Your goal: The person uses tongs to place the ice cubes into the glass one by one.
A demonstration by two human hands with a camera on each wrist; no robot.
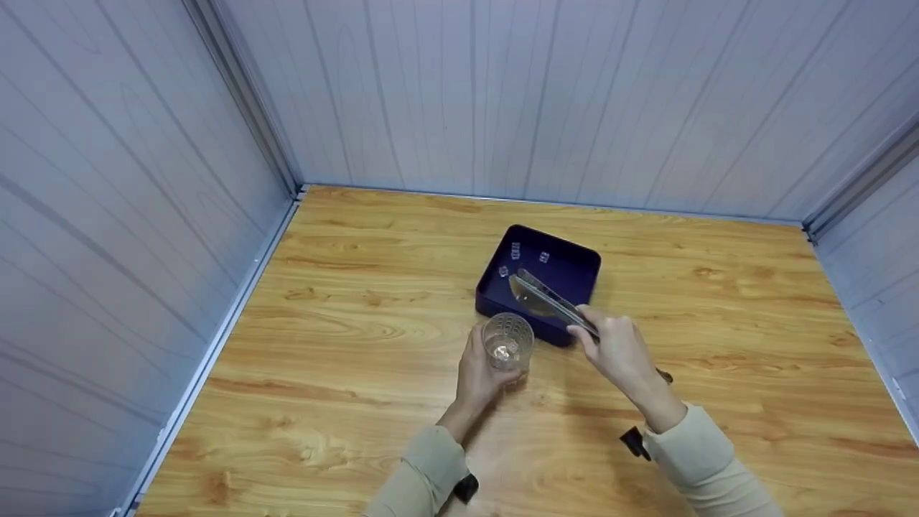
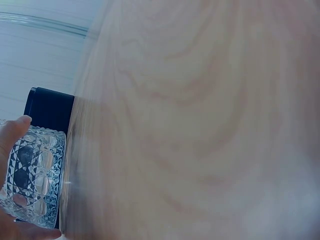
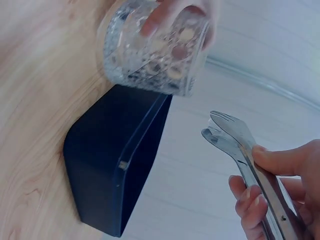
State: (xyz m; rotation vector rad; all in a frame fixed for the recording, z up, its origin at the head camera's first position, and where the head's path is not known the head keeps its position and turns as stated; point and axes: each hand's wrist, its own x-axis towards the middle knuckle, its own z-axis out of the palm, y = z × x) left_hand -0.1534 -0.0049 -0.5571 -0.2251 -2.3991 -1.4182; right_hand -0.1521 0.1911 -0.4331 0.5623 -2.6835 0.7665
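Note:
My left hand [image 1: 479, 377] grips a clear, cut-pattern drinking glass [image 1: 511, 330] by its side, near the box's front corner. A bright clear piece shows at the glass's bottom; whether it is a cube or the base's shine is unclear. My right hand [image 1: 616, 348] holds metal tongs [image 1: 556, 300], thumb on one arm and fingers on the other. Their tips reach over the dark blue box [image 1: 583, 276]. In the right wrist view a small clear piece [image 3: 215, 123] appears between the tongs' tips [image 3: 227, 122]. Clear cubes [image 1: 515, 250] lie on the box floor.
The box stands on a wood-grain table [image 1: 344, 323], right of the table's middle. Pale panels [image 1: 445, 100] wall in the back and both sides. A small dark object [image 1: 665, 375] shows partly behind the right wrist. Black pieces [image 1: 467, 488] sit at both cuffs.

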